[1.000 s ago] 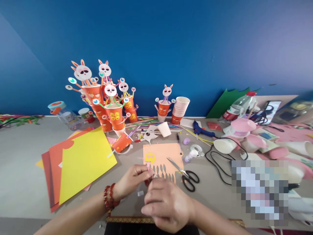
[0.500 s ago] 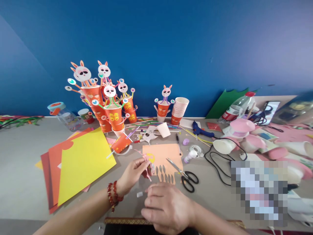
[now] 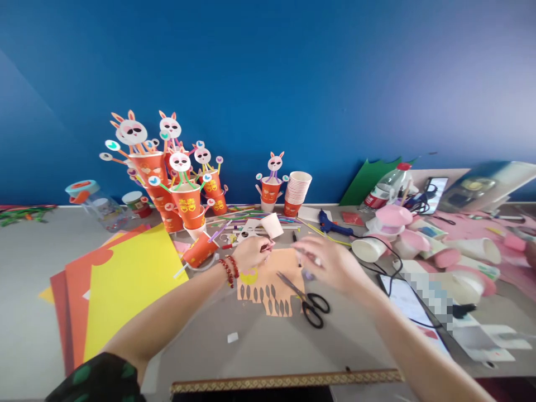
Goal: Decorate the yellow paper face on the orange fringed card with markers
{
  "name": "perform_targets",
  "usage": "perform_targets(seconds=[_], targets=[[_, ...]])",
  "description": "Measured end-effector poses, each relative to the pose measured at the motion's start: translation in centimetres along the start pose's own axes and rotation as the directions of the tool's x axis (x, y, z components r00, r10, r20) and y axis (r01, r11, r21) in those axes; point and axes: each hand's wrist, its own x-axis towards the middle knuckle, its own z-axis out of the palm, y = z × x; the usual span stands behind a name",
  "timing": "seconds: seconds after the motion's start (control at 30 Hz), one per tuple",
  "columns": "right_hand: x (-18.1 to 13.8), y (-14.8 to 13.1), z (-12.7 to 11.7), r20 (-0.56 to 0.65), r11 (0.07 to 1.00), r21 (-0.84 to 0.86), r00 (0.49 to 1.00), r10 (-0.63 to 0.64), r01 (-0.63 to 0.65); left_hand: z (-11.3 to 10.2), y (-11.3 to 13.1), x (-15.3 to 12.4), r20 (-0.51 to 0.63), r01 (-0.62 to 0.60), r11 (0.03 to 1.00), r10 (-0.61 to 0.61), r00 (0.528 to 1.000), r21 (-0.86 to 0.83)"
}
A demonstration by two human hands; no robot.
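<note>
One left hand (image 3: pixel 253 252): closed at fingertips, pinching a small pink scrap (image 3: pixel 271 244).
Pink scrap: at the very tip of the left grip, above the far part of the peach sheet (image 3: pixel 268 273); shape unclear.
Right hand (image 3: pixel 330 265): blurred, beyond the scissors; cannot tell whether spread or pinching.
Scissors (image 3: pixel 304 296): with blades on the peach sheet, handles past its right edge.
Far side: narrow, with white cup (image 3: pixel 273 225) and blue glue gun (image 3: pixel 333 224) near.
Near side: wider, from peach sheet to patterned table edge (image 3: pixel 288 381), with one white piece (image 3: pixel 233 337) between.
</note>
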Motion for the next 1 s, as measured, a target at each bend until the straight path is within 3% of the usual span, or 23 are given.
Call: perform_targets(seconds=[0.03, 0.1, 0.17, 0.27, 0.37, 0.57, 0.77, 1.0], targets=[[0.9, 1.2, -0.6, 0.072, 0.993, -0.063, 0.992, 0.107, -0.103, 0.1, -0.1, 0.3, 0.005, 0.004, 1.000, -0.004, 1.000, -0.003], [2.7, 3.2, -1.2, 0.268, 0.962, -0.190, 0.933, 0.241, -0.194, 0.2, -0.2, 0.5, 0.016, 0.014, 1.000, -0.014, 1.000, -0.026], [4.5, 4.4, -0.8, 0.444, 0.944, -0.251, 0.841, 0.308, -0.214, 0.2, -0.5, 0.3, 0.038, 0.030, 0.997, -0.027, 0.999, -0.075], [6.7, 5.1, 0.6, 0.553, 0.935, -0.284, 0.760, 0.342, -0.214, 0.1, -1.0, -0.5, 0.105, 0.082, 0.978, -0.063, 0.992, -0.191], [8.4, 4.9, 2.1, 0.586, 0.916, -0.352, 0.717, 0.376, -0.193, -0.5, -1.6, -1.6, 0.191, 0.152, 0.937, -0.095, 0.977, -0.314], [10.3, 3.8, 4.1, 0.569, 0.874, -0.468, 0.710, 0.414, -0.135, -2.1, -1.9, -3.7, 0.268, 0.230, 0.865, -0.116, 0.956, -0.446], [10.9, 3.1, 5.6, 0.553, 0.829, -0.539, 0.679, 0.482, -0.149, -2.8, -1.9, -5.4, 0.235, 0.202, 0.870, -0.103, 0.966, -0.449], [11.3, 4.4, 5.6, 0.582, 0.831, -0.520, 0.630, 0.514, -0.196, -4.3, -2.5, -8.5, 0.140, 0.162, 0.939, -0.125, 0.982, -0.302]])
